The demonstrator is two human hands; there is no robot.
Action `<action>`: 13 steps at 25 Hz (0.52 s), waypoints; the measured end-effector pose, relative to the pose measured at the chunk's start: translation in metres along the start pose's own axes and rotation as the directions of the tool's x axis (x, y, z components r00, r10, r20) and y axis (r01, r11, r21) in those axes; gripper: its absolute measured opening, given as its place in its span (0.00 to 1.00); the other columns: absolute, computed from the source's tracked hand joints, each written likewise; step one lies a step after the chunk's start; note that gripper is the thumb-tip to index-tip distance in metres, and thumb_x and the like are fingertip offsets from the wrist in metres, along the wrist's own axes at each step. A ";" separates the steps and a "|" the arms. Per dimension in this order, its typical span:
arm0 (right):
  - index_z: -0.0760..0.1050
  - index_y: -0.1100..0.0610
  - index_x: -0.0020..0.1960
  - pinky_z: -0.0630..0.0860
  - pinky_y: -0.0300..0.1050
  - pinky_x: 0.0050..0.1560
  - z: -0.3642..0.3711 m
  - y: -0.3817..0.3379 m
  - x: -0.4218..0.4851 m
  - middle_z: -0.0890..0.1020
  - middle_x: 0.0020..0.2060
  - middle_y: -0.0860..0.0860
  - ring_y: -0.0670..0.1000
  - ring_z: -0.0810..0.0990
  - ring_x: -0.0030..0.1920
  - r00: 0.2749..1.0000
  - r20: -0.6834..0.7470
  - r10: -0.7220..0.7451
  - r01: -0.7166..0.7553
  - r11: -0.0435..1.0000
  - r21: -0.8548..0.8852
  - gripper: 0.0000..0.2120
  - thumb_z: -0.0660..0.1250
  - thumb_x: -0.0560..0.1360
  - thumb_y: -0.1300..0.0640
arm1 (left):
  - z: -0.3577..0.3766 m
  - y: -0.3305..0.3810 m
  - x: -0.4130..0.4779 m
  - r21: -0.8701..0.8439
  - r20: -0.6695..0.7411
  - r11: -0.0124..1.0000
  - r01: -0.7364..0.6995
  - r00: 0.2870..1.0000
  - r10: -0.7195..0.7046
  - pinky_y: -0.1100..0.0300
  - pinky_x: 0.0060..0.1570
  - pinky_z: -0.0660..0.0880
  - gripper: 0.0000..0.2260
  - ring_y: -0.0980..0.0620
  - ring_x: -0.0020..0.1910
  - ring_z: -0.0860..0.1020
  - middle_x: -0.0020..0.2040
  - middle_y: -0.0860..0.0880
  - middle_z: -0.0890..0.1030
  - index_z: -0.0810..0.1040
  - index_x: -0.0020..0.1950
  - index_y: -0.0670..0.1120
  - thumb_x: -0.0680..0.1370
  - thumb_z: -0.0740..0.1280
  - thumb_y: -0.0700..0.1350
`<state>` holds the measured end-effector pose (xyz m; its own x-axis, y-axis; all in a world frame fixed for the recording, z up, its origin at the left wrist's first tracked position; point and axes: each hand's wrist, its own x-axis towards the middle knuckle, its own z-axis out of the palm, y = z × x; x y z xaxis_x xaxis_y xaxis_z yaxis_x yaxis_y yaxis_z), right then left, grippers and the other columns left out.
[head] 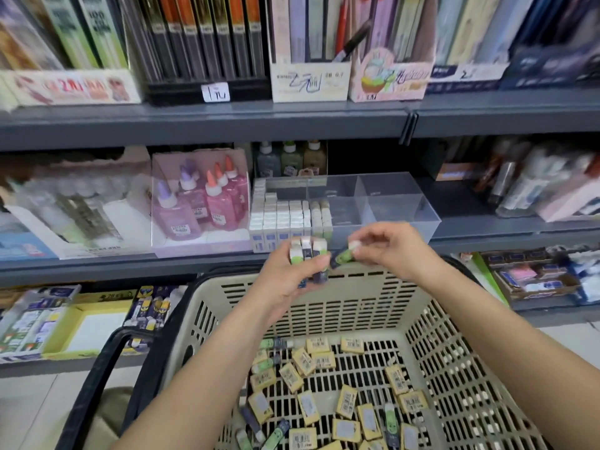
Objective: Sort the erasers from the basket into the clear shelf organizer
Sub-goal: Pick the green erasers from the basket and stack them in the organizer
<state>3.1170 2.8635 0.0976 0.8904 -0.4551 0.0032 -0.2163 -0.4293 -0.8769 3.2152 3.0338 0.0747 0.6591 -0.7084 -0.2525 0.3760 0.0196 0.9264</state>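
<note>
A small bundle of upright erasers w/ white tops and green or purple paper sleeves point(306, 253) sits in the left hand point(285, 280), fingers curled round it and thumb across the front. It is held above the far rim of the basket, just in front of the organizer. Right beside it the right hand point(388, 246) pinches a single green-sleeved eraser point(344, 254) betw. thumb and fingertips. Its dark end is at the bundle's edge; touching or not, can't tell. Many more loose erasers point(324, 384), mostly yellowish-sleeved w/ barcode labels plus a few green and purple ones, lie scattered flat on the floor of the beige slotted plastic basket point(357, 306), which has black handles point(97, 378). The clear plastic shelf organizer point(402, 209) stands on the middle grey metal shelf point(487, 225). Its left compartments are packed w/ rows of white-topped erasers point(279, 216), and the next narrow section holds a few beige-topped erasers point(321, 216). Just left of the organizer stands an open display box of pink and purple glue bottles point(201, 203). On the shelf above, upright boxed stationery packs point(201, 37) stand in a row, w/ blurred labels.
</note>
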 end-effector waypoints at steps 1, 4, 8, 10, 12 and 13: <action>0.81 0.50 0.42 0.80 0.39 0.43 -0.006 -0.008 0.013 0.82 0.32 0.43 0.44 0.81 0.35 0.998 -0.054 -0.037 0.038 0.999 0.016 0.08 0.73 0.69 0.63 | 0.000 0.008 0.005 -0.017 -0.023 0.999 -0.034 0.999 0.034 0.56 0.42 0.81 0.13 0.52 0.40 0.82 0.44 0.46 0.83 0.74 0.52 0.47 0.71 0.71 0.36; 0.80 0.48 0.42 0.76 0.40 0.44 -0.017 -0.024 0.047 0.81 0.34 0.44 0.47 0.80 0.38 0.966 -0.229 -0.119 0.094 0.989 -0.118 0.06 0.71 0.72 0.60 | -0.006 0.021 0.020 -0.054 -0.092 0.993 -0.109 0.990 0.104 0.56 0.43 0.81 0.11 0.49 0.40 0.79 0.42 0.46 0.80 0.74 0.51 0.48 0.74 0.69 0.35; 0.80 0.51 0.50 0.74 0.41 0.49 -0.019 -0.021 0.072 0.79 0.40 0.45 0.47 0.78 0.44 0.983 -0.121 -0.141 0.053 0.837 -0.545 0.05 0.66 0.75 0.55 | -0.016 0.019 0.029 -0.034 -0.134 0.994 -0.103 0.986 0.098 0.59 0.39 0.81 0.09 0.49 0.40 0.78 0.45 0.44 0.78 0.74 0.50 0.46 0.74 0.69 0.35; 0.79 0.51 0.49 0.77 0.47 0.51 -0.014 -0.019 0.078 0.80 0.39 0.45 0.48 0.79 0.45 0.997 -0.013 -0.082 0.058 0.797 -0.601 0.05 0.66 0.75 0.55 | -0.018 0.016 0.030 -0.029 -0.147 0.996 -0.081 0.986 0.076 0.60 0.37 0.80 0.09 0.49 0.40 0.79 0.46 0.43 0.78 0.74 0.50 0.46 0.74 0.69 0.36; 0.79 0.51 0.50 0.76 0.46 0.53 -0.008 -0.016 0.082 0.82 0.42 0.47 0.48 0.79 0.47 0.994 0.107 -0.028 0.089 0.777 -0.623 0.05 0.66 0.75 0.55 | -0.019 0.015 0.032 -0.040 -0.150 0.996 -0.078 0.986 0.071 0.61 0.35 0.79 0.09 0.49 0.39 0.79 0.45 0.44 0.79 0.74 0.50 0.47 0.74 0.69 0.35; 0.79 0.52 0.51 0.74 0.44 0.54 -0.005 -0.014 0.084 0.83 0.44 0.48 0.48 0.79 0.47 0.986 0.167 -0.010 0.115 0.766 -0.633 0.07 0.64 0.76 0.56 | -0.019 0.015 0.033 -0.043 -0.150 0.996 -0.077 0.986 0.070 0.61 0.35 0.79 0.09 0.50 0.39 0.79 0.45 0.44 0.79 0.74 0.50 0.47 0.74 0.69 0.36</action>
<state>3.1925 2.8275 0.1129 0.9470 -0.3138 -0.0681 -0.3163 -0.8748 -0.3669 3.2545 3.0242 0.0747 0.7742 -0.5913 -0.2258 0.3512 0.1044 0.9305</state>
